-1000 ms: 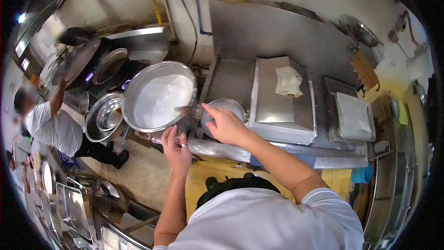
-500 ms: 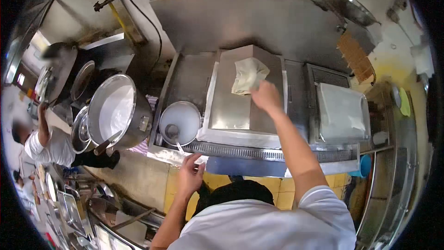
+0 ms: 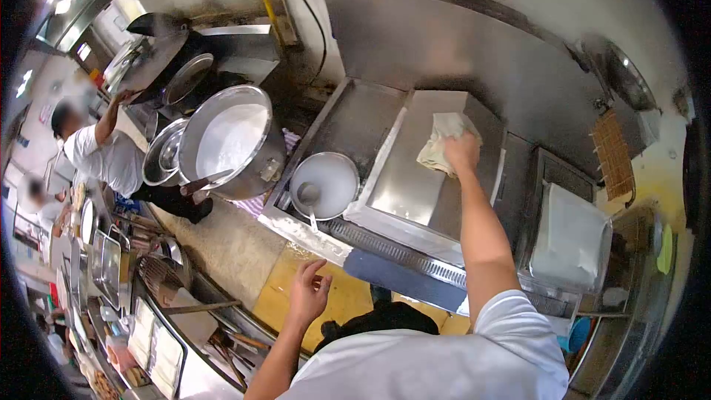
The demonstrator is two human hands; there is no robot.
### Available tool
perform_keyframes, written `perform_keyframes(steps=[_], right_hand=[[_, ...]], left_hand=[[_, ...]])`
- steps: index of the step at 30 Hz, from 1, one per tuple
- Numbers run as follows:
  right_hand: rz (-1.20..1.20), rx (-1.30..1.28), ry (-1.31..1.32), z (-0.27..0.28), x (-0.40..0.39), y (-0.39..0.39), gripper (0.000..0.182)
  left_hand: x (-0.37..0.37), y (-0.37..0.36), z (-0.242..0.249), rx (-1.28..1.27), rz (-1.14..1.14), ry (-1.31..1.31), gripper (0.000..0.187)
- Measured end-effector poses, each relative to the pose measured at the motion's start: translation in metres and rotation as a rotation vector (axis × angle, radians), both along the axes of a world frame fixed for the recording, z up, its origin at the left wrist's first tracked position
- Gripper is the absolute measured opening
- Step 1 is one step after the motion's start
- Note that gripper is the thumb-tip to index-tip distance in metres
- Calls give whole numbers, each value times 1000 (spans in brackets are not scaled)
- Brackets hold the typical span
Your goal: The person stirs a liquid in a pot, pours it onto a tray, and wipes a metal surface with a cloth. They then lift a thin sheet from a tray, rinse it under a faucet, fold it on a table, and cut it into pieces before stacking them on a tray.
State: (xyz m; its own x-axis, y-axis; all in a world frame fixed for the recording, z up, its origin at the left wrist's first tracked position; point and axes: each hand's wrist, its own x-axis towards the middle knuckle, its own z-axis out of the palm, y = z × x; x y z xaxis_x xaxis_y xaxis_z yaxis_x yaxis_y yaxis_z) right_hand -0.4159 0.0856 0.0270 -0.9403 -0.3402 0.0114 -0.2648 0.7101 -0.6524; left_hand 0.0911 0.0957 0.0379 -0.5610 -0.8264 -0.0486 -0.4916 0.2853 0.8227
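Observation:
Under my right hand (image 3: 462, 152) is a pale cloth (image 3: 444, 141), bunched and pressed on the top of a steel box-shaped cover (image 3: 404, 185). The fingers are closed on the cloth. My left hand (image 3: 309, 292) hovers in front of the counter's front edge, touching nothing, its fingers apart and slightly curled. Left of the cover, a round pan of whitish liquid (image 3: 337, 178) stands on the counter with a ladle (image 3: 309, 194) in it.
A large pot of white liquid (image 3: 229, 133) stands at the left, a knife-like tool across its rim. Beyond it a co-worker (image 3: 111, 152) reaches toward a wok. A covered tray (image 3: 570, 233) lies at the right. Trays and tools line the lower left.
The view has turned, so the counter appears tilted and more of the left side shows. My right hand still holds the cloth on the cover. My left hand is farther from the counter edge.

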Motion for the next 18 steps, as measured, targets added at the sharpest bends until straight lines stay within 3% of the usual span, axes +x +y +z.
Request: perform_keyframes(steps=[4, 8, 11, 14, 18], right_hand=[[-73, -55, 153, 43, 42, 9, 47], [33, -259, 355, 88, 80, 19, 38], [133, -258, 368, 154, 136, 28, 36], [257, -530, 529, 183, 199, 25, 32], [503, -683, 632, 209, 296, 16, 26]], left_hand=[[25, 4, -7, 6, 90, 84, 38], [51, 10, 0, -11, 158, 130, 39], [72, 14, 9, 3, 206, 175, 39], [96, 23, 30, -90, 264, 237, 37], [144, 46, 63, -203, 368, 306, 34]])
